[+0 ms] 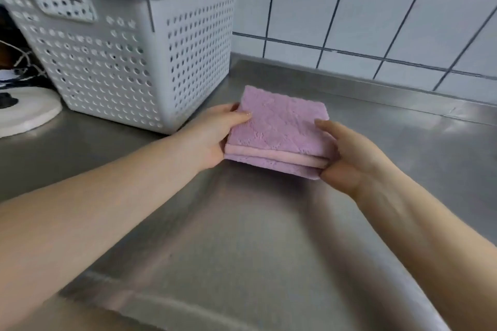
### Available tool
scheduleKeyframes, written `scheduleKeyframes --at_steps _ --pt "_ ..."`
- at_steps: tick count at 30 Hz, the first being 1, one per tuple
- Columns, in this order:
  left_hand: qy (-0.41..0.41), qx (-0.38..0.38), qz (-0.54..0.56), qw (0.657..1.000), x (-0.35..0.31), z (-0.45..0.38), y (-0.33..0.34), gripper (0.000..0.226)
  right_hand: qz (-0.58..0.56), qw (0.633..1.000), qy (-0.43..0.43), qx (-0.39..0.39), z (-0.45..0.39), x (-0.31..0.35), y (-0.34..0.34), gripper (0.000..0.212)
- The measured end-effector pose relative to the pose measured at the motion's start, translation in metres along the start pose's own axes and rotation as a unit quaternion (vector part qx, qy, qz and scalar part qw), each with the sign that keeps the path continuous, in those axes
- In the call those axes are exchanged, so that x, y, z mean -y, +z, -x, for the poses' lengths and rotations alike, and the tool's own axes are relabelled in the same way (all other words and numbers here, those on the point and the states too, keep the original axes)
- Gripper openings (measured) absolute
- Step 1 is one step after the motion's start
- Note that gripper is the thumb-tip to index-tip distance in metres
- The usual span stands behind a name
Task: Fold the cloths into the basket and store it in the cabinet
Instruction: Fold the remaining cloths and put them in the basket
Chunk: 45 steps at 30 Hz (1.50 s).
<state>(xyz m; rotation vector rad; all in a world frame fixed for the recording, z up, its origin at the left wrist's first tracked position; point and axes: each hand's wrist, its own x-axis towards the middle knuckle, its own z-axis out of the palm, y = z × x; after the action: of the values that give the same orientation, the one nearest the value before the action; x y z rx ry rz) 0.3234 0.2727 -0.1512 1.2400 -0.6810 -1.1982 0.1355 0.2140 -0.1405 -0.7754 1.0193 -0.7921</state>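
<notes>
A pink cloth [277, 126], folded into a thick square with a paler hem along its near edge, sits low over the steel counter [242, 236]. My left hand [212, 137] grips its left side, thumb on top and fingers underneath. My right hand [349, 156] holds its right side the same way, pinching the near right corner. The white perforated basket [121, 62] stands to the left of the cloth, close to my left hand. Its inside is hidden from here.
A white-tiled wall [376, 21] runs behind the counter. A round white disc [24, 113] lies at the far left beside the basket, with dark items and cords behind it. Bare steel stretches in front of and to the right of the cloth.
</notes>
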Motion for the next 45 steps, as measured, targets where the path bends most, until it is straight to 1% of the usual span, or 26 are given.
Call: scheduleKeyframes --at_steps 5,8,11,14,16,19,21,24,27,30,33,35,37,39,41,45 --pt "0.011 0.01 -0.009 1.0 0.0 -0.038 0.029 0.029 -0.03 0.998 0.038 0.038 -0.026 0.033 -0.022 0.018" --pt "-0.003 0.001 -0.008 1.0 -0.006 -0.038 0.038 0.032 -0.046 0.997 0.052 0.036 -0.023 0.043 -0.022 0.022" --pt "-0.011 -0.005 -0.001 1.0 -0.034 -0.027 0.044 0.029 -0.032 0.998 0.051 0.005 -0.012 0.062 -0.009 0.032" --pt "-0.029 -0.026 0.017 0.999 -0.065 -0.009 0.045 0.027 -0.032 0.998 0.056 0.004 0.008 0.083 0.006 0.033" --pt "-0.039 -0.042 0.021 0.998 -0.089 0.006 0.045 0.034 -0.029 0.998 0.056 0.009 0.024 0.1 0.017 0.03" --pt "-0.054 -0.053 0.028 0.997 -0.12 0.029 0.042 0.04 -0.015 0.998 0.049 0.027 0.044 0.122 0.031 0.017" --pt "-0.052 -0.037 0.02 0.998 -0.138 0.037 0.039 0.04 -0.003 0.998 0.039 0.039 0.053 0.133 0.038 0.015" --pt "-0.04 -0.005 0.005 0.999 -0.161 0.044 0.03 0.042 -0.015 0.998 0.044 0.042 0.058 0.143 0.047 0.021" --pt "-0.021 -0.008 0.018 1.0 -0.182 0.049 0.013 0.042 -0.038 0.996 0.067 0.048 0.061 0.149 0.067 0.029" --pt "-0.013 0.01 0.013 1.0 -0.208 0.05 -0.014 0.044 -0.043 0.994 0.058 0.076 0.062 0.155 0.101 0.03" --pt "-0.013 0.02 0.002 1.0 -0.236 0.041 -0.052 0.045 -0.042 0.993 0.028 0.104 0.063 0.161 0.147 0.028" --pt "-0.008 0.033 -0.009 0.999 -0.255 0.03 -0.079 0.043 -0.038 0.993 0.006 0.108 0.058 0.163 0.176 0.028" --pt "0.004 0.05 -0.032 0.998 -0.277 0.014 -0.105 0.039 -0.034 0.995 -0.02 0.095 0.052 0.165 0.208 0.028" --pt "0.011 0.045 -0.042 0.998 -0.296 -0.005 -0.127 0.035 -0.016 0.996 -0.047 0.078 0.041 0.169 0.243 0.024" --pt "0.004 0.026 -0.048 0.998 -0.31 -0.024 -0.146 0.032 -0.014 0.997 -0.055 0.044 0.027 0.172 0.278 0.022" --pt "-0.012 -0.034 -0.072 0.997 -0.325 -0.064 -0.168 0.023 0.006 0.998 -0.061 -0.014 -0.015 0.17 0.323 0.021"
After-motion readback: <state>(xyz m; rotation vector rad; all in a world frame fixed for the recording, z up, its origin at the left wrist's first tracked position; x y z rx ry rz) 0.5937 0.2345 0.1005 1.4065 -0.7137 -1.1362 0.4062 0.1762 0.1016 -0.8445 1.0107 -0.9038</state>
